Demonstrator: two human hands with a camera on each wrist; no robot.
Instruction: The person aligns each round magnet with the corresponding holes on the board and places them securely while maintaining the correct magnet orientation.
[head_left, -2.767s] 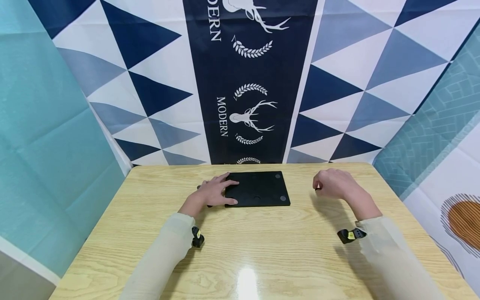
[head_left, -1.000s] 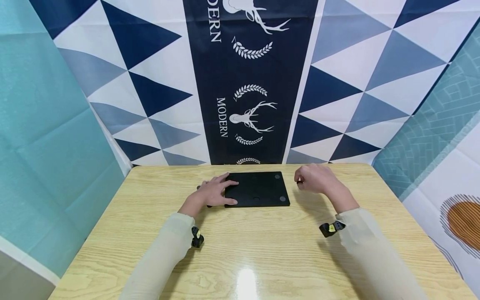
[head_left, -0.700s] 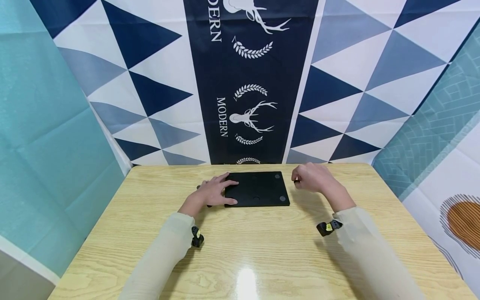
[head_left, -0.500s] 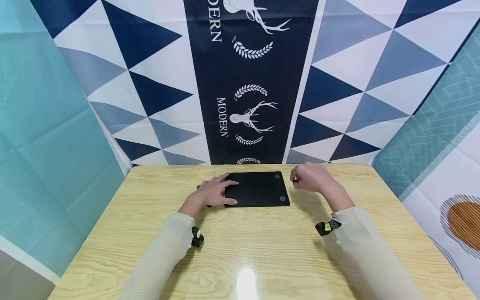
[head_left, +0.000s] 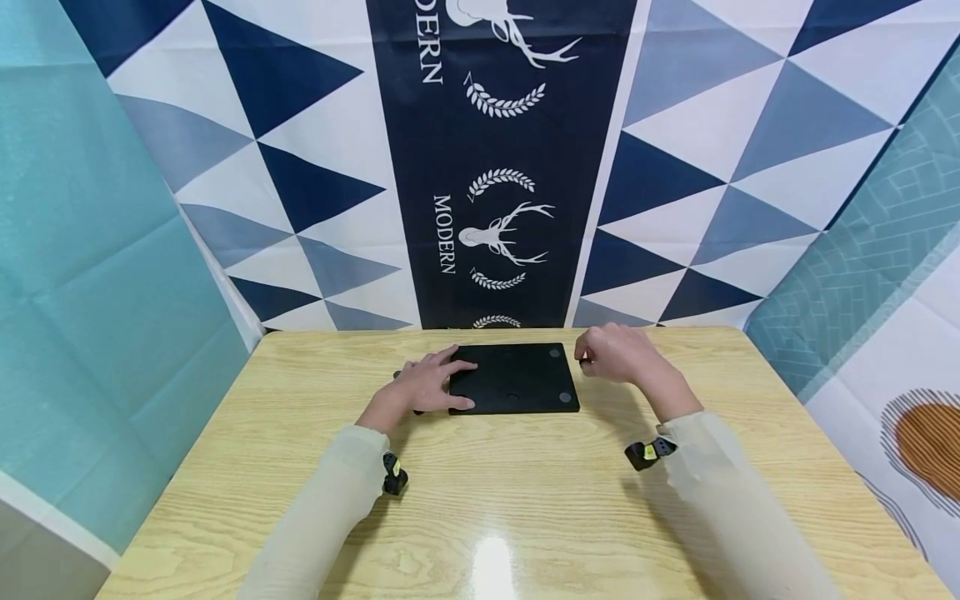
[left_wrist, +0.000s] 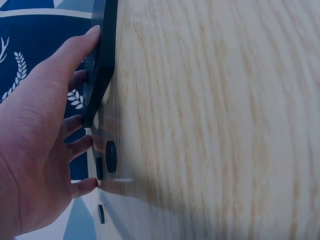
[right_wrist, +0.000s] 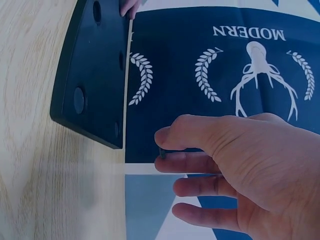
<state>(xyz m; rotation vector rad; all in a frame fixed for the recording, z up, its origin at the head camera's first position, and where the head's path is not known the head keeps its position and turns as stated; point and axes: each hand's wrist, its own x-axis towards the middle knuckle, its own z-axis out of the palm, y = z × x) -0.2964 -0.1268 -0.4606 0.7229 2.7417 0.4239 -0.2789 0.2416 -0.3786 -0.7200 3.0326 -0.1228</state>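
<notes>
A flat black rectangular board (head_left: pixel 517 379) lies near the table's far edge, with round marks on its upper face. My left hand (head_left: pixel 423 386) rests across its left end, fingers spread and thumb at the near edge. Several small black discs lie on the table by that hand; one disc (left_wrist: pixel 111 156) shows under the fingers in the left wrist view. Just beyond the board's right end, my right hand (head_left: pixel 618 354) is held above the table. Its thumb and forefinger pinch a small dark disc (right_wrist: pixel 162 152), mostly hidden by the fingertips. The other fingers are loosely bent.
The light wooden table (head_left: pixel 510 483) ends at a patterned curtain (head_left: pixel 502 167) close behind the board. Teal cloth (head_left: pixel 112 275) hangs at the left, and more cloth hangs at the right. A black camera (head_left: pixel 649 452) is strapped to the right wrist.
My right hand has moved left with the small disc, from well right of the board to beside its right end. The left hand and the board have stayed put.
</notes>
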